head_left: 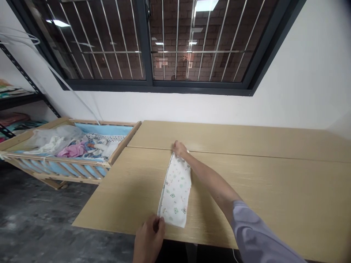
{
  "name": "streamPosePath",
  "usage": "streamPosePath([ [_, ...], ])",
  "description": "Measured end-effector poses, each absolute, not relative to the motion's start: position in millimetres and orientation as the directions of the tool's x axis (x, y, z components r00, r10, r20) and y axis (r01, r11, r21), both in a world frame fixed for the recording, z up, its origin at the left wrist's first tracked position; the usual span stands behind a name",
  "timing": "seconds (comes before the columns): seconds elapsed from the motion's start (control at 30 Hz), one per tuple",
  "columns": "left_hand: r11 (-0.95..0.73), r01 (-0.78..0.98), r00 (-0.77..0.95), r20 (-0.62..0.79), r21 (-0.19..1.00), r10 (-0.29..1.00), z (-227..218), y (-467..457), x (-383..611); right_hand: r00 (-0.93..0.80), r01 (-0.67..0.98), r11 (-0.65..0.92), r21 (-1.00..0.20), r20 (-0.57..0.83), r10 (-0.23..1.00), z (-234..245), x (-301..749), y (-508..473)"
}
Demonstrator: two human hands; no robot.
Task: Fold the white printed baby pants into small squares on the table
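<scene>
A white cloth [177,190] with a small green print lies folded into a long strip on the wooden table [246,190]. At its near left corner, my left hand [150,235] pinches the edge between thumb and fingers. My right hand [179,149] reaches across to the far end and grips the cloth's far left corner with closed fingers. The strip's left edge runs between both hands and shows stacked layers. What kind of cloth item it is, I cannot tell.
Left of the table stands a wooden crib [115,155] with blue lining, holding a heap of clothes [74,149] and a clear plastic bag [56,137]. Shelves [22,100] with folded fabrics are at far left. A barred window [149,86] is above. A seam crosses the tabletop.
</scene>
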State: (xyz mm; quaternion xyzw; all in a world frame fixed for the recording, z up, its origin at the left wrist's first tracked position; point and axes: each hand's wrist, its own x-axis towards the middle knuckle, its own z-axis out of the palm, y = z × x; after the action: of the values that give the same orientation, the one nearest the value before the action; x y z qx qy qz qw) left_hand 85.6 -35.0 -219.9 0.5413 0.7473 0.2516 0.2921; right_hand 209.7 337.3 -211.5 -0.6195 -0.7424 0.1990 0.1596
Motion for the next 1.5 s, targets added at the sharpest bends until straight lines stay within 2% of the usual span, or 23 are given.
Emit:
streamPosePath([
  [0.1, 0.318, 0.743, -0.257, -0.187, 0.59, 0.948, -211.9, -35.0, 87.1, -0.218, 0.851, 0.193, -0.488, 0.005, 0.976, -207.6, 208.7, 330.2],
  [0.2, 0.372, 0.842, -0.324, -0.184, 0.391, 0.928, -204.1, -38.6, 88.9, -0.263, 0.828, 0.253, -0.501, 0.052, 0.963, -199.9, 209.1, 319.7],
  [0.3, 0.34, 0.915, -0.344, -0.018, 0.218, 0.939, -204.7, -45.5, 88.3, -0.341, 0.778, 0.343, -0.526, 0.104, 0.934, -189.4, 211.6, 298.4],
  [0.37, 0.182, 0.968, -0.213, 0.183, 0.171, 0.96, -210.5, -50.1, 88.0, -0.44, 0.717, 0.444, -0.537, 0.146, 0.886, -182.2, 215.1, 274.2],
  [0.47, -0.116, 0.99, 0.067, 0.481, 0.074, 0.874, -223.6, -54.5, 92.7, -0.68, 0.519, 0.681, -0.516, 0.234, 0.695, -173.4, 222.7, 224.1],
  [0.53, -0.215, 0.977, 0.179, 0.583, -0.007, 0.792, -232.9, -56.2, 99.7, -0.824, 0.347, 0.806, -0.48, 0.255, 0.507, -170.9, 227.9, 187.8],
  [0.63, -0.243, 0.966, 0.249, 0.599, -0.093, 0.761, -247.3, -59.4, 110.0, -0.932, 0.187, 0.874, -0.449, 0.198, 0.302, -176.3, 235.5, 141.8],
  [0.77, -0.241, 0.954, 0.3, 0.557, -0.178, 0.775, -264.7, -64.4, 113.0, -0.973, 0.103, 0.888, -0.449, 0.139, 0.184, -199.2, 247.0, 111.0],
  [0.97, -0.251, 0.938, 0.343, 0.525, -0.241, 0.779, -267.9, -65.7, 109.8, -0.965, 0.207, 0.859, -0.468, 0.046, 0.258, -227.1, 261.0, 129.8],
  [1.13, -0.259, 0.926, 0.374, 0.57, -0.276, 0.731, -264.3, -62.7, 108.9, -0.93, 0.327, 0.851, -0.41, 0.018, 0.366, -234.4, 262.1, 175.8],
  [1.3, -0.272, 0.914, 0.4, 0.555, -0.302, 0.729, -264.6, -61.1, 107.4, -0.881, 0.439, 0.827, -0.352, 0.01, 0.472, -242.6, 261.8, 223.8],
  [1.5, -0.276, 0.912, 0.405, 0.549, -0.305, 0.731, -266.5, -60.9, 106.1, -0.839, 0.521, 0.806, -0.282, 0.005, 0.544, -250.8, 267.0, 281.1],
])
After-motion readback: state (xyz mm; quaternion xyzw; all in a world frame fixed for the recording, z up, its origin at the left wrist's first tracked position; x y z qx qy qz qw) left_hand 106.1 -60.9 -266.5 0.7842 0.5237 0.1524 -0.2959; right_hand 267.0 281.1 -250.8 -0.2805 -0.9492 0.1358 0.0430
